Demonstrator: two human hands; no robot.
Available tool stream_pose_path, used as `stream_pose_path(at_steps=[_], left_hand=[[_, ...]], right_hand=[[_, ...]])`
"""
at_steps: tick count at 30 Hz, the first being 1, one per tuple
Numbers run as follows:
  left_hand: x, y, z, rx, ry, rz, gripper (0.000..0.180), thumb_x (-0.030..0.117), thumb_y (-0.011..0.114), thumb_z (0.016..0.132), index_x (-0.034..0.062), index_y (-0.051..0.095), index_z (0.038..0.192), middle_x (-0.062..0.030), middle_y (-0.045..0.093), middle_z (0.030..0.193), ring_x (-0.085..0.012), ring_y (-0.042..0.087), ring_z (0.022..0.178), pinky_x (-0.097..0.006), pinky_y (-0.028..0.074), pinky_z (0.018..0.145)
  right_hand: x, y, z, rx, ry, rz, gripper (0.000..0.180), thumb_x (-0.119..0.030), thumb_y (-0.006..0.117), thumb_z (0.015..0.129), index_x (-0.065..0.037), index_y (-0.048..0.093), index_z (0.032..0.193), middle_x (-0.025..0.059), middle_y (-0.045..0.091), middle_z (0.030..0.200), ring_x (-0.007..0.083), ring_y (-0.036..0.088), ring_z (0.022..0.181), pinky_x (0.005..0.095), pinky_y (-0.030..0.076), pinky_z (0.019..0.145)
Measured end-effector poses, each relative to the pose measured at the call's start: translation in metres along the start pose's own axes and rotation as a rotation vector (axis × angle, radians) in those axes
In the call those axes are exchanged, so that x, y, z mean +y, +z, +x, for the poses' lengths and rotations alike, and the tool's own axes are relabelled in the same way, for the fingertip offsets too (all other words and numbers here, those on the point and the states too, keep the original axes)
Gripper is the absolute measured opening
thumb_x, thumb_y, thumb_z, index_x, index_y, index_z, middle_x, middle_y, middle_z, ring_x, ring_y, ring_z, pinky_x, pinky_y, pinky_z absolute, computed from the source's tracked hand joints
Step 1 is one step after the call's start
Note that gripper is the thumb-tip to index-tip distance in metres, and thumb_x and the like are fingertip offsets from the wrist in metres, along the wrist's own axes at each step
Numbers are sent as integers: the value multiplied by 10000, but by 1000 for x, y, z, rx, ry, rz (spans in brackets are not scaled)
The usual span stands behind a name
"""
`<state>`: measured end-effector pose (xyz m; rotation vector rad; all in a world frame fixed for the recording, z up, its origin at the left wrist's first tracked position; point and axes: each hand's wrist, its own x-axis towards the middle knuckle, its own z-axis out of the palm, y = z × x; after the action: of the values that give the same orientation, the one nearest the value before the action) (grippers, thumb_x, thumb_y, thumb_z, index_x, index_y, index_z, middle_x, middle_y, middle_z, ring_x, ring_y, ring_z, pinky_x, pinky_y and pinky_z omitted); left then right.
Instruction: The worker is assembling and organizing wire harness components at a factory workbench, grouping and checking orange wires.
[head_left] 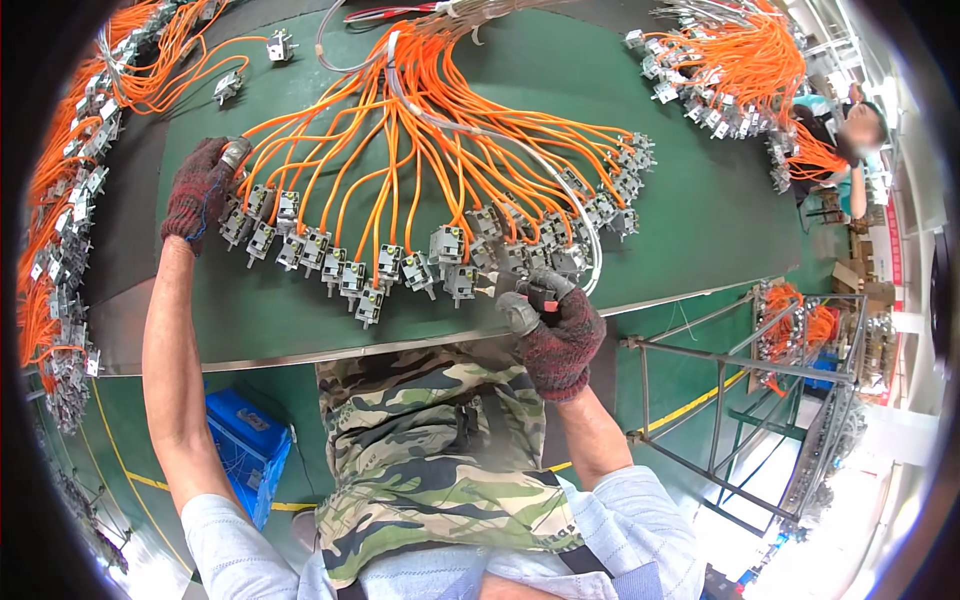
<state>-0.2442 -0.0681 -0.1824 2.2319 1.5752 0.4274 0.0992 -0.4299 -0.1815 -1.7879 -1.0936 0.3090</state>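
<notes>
The person's left hand (205,188), in a dark knitted glove, is at the leftmost end of a fanned bundle of orange cables (418,62) on a green table (700,225); its fingertips meet the outermost cable, but whether they are clamped on it cannot be told. The right hand (562,342), likewise gloved, is at the near edge of the table with thumb and fingers closed about a small black-and-red item (550,306), largely covered by the glove and not identifiable. Grey connectors (447,243) terminate the cables in an uneven arc between the hands; those on the right are crowded and overlap. A white cable (597,258) crosses over the right side of the fan and loops down just beside the right hand, partly obstructing that area. Two further connectors (280,46) lie well apart from the arc, at upper left. A heap of cabled parts (52,215) borders the left side; another bundle (755,70) occupies the far right, near a co-worker (857,192). Below table level are a blue bin (240,425) at left and a metal frame (690,352) at right.
</notes>
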Motion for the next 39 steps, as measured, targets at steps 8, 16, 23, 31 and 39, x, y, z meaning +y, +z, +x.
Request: stream_pose_path(at_steps=[8,16,23,31,39], left_hand=[[-12,4,1,26,29,46,473,435,559,1078,37,725,1271,-193,688,1275,-391,654,1198,-440,493,1038],[-3,5,0,35,6,51,453,431,550,1080,50,728,1249,-199,683,1241,-414,646,1182,-449,494,1029],[-3,5,-2,30,25,51,446,421,545,1083,45,727,1240,-195,683,1213,-414,642,1171,-457,491,1026],[-6,7,-3,44,28,56,447,424,565,1074,41,727,1238,-192,687,1209,-405,639,1176,-451,492,1020],[6,8,-14,77,-67,39,487,466,578,1063,43,737,1245,-203,697,1175,-401,665,1123,-450,505,995]], right_hand=[[-5,3,-6,19,-133,-152,389,-276,929,831,-69,756,1111,89,778,869,248,768,738,365,600,692],[-4,15,19,103,14,289,363,-207,891,904,-14,707,1150,97,802,926,142,775,854,308,612,772],[-20,28,35,76,-26,251,372,-155,855,934,19,685,1214,110,820,974,145,780,914,311,619,806],[-26,27,33,16,-79,18,280,-187,855,918,-48,738,1131,84,816,923,157,765,756,321,601,694],[-8,33,39,81,-256,-45,273,-182,853,870,-82,729,1092,88,794,894,243,759,717,373,600,687]])
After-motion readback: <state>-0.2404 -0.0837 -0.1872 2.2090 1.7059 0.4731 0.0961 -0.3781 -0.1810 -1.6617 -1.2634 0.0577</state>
